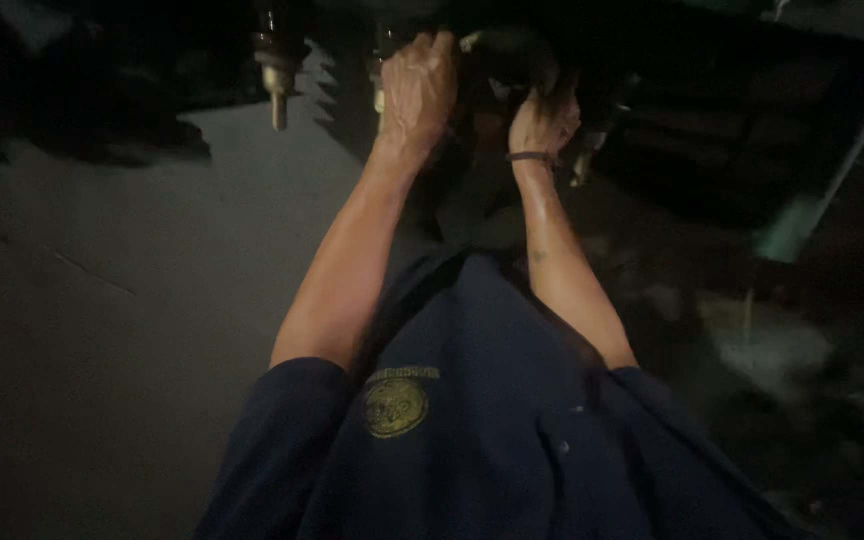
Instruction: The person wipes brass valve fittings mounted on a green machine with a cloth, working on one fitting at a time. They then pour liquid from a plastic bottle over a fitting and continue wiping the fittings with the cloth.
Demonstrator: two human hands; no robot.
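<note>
Both arms reach forward and up into a dark machine part (512, 60) at the top of the view. The left hand (417, 90) lies over its upper edge, fingers curled across the top; its grip looks closed on that edge, though the dark hides what the fingertips press on. The right hand (544, 118), with a thin band (532, 156) on its wrist, is tucked just below and to the right, fingers bent into the same dark body; whether its grip has hold of anything cannot be told. Just left of the left hand a pale metal stud (278, 85) hangs down from the machinery, and a second one (380, 95) shows at the hand's edge. A grey floor (132, 300) spreads to the left. A greenish strip (787, 228) slants at the right. The person's dark blue shirt (482, 440) with a yellow round badge (394, 405) fills the bottom.
</note>
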